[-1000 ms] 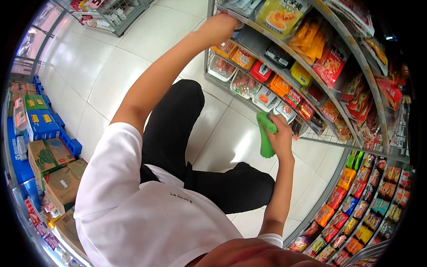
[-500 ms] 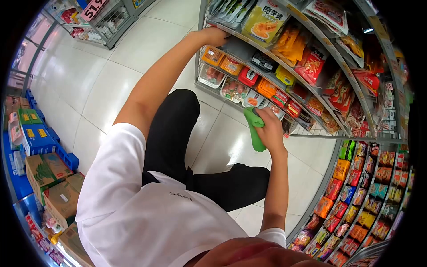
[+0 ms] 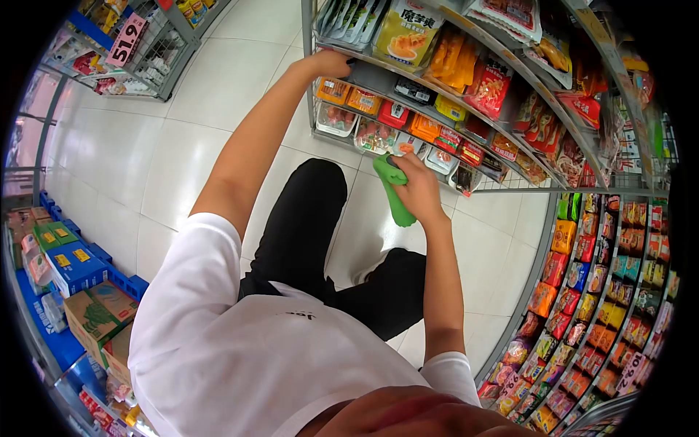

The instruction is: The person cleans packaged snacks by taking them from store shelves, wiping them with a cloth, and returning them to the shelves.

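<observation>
My left hand (image 3: 333, 64) is closed at the left end of a grey shelf (image 3: 382, 75), just below the upright green-white packets; its fingertips are partly hidden, and a small dark thing shows beside them. In my right hand (image 3: 415, 186) is a green cloth (image 3: 397, 193), bunched at the top and hanging down. The cloth is in front of the lowest shelf, near the white trays of packed food (image 3: 374, 135). A yellow packet (image 3: 408, 33) stands on the shelf above my left hand.
Rows of colourful packets (image 3: 575, 273) fill the rack at the right. Cardboard boxes (image 3: 102, 313) and blue boxes (image 3: 75, 266) are stacked at the left. A wire rack with a pink price sign (image 3: 127, 40) stands at the upper left. My bent legs (image 3: 302, 226) are over the tiled floor (image 3: 175, 156).
The view has turned, so the shelves sit further left. My right hand with the green cloth is nearer the lowest shelf. My left hand stays at the shelf's left end.
</observation>
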### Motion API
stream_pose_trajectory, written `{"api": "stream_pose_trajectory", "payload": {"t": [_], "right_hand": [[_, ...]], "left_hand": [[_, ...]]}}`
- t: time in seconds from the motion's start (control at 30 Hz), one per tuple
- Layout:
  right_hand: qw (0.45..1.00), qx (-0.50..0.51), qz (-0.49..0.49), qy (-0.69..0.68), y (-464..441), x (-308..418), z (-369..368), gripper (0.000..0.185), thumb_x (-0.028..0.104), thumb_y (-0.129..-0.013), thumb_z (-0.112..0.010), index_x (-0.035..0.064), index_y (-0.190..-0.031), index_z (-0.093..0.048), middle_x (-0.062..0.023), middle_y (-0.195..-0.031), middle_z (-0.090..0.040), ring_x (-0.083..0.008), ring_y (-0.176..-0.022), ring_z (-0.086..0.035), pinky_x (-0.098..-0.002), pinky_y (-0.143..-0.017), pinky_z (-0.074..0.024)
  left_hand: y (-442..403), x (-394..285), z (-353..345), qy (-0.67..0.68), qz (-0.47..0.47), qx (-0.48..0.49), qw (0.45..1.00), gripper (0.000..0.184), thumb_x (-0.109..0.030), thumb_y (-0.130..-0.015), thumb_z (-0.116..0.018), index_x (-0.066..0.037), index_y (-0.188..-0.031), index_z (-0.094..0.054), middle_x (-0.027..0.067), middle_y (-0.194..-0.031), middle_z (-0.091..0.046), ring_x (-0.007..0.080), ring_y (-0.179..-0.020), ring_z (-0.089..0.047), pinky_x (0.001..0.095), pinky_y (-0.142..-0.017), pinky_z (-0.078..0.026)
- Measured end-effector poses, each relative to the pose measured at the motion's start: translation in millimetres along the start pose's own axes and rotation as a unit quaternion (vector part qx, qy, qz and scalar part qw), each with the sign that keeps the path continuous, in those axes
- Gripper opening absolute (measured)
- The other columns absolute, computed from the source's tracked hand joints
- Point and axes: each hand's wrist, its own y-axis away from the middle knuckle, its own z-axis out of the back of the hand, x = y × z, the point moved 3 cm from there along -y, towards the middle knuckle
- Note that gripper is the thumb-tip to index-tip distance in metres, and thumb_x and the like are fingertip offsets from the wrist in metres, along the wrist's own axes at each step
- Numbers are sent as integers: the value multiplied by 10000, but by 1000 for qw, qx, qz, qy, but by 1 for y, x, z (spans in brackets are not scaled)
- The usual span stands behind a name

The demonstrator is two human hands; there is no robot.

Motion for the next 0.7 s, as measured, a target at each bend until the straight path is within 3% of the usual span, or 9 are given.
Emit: {"api": "stream_pose_trajectory", "payload": {"t": [0.17, 0.37, 0.4, 0.53, 0.63, 0.7], "right_hand": [[1000, 2, 2, -13, -1, -3, -8, 371, 54, -813, -717, 27, -1181, -678, -137, -1091, -662, -401, -975, -663, -438, -815, -545], [999, 12, -9, -45, 12, -24, -21, 356, 64, -834, -740, -3, -1178, -676, -155, -1099, -670, -404, -977, -663, -420, -836, -539], [998, -3, -6, -60, 13, -27, -22, 348, 71, -842, -749, -12, -1172, -676, -157, -1094, -671, -398, -965, -666, -411, -838, -539], [990, -17, -1, -141, 22, -32, -25, 326, 97, -866, -783, -44, -1139, -671, -147, -1032, -667, -325, -908, -673, -356, -828, -530], [984, -77, -17, -162, 26, -26, 7, 341, 85, -846, -791, -24, -1145, -671, -155, -1018, -663, -341, -908, -668, -363, -816, -534], [972, -141, -42, -181, 31, -24, 22, 328, 92, -854, -809, -52, -1107, -657, -144, -966, -639, -291, -851, -637, -330, -781, -516]], "left_hand": [[14, -7, 3, 95, 61, -42, 993, 511, -287, -850, -626, -48, -1300, -663, 247, -1283, -676, 388, -1191, -645, 416, -1017, -504], [13, -10, 9, 170, 115, -1, 979, 461, -284, -789, -638, 20, -1134, -682, 252, -1129, -721, 374, -1053, -681, 414, -921, -515], [13, -13, 11, 135, 73, -29, 988, 464, -287, -793, -646, 31, -1131, -670, 251, -1145, -717, 363, -1056, -678, 414, -916, -514], [14, -11, 8, 106, 48, -72, 991, 468, -298, -807, -636, 19, -1148, -682, 247, -1194, -706, 384, -1088, -668, 436, -940, -511], [19, -8, 2, 82, 7, -123, 989, 492, -344, -837, -620, 3, -1180, -688, 255, -1213, -695, 412, -1103, -659, 466, -964, -506], [26, -14, 5, 63, -23, -148, 987, 489, -350, -859, -623, 4, -1192, -678, 267, -1202, -688, 420, -1090, -658, 468, -963, -511]]}}
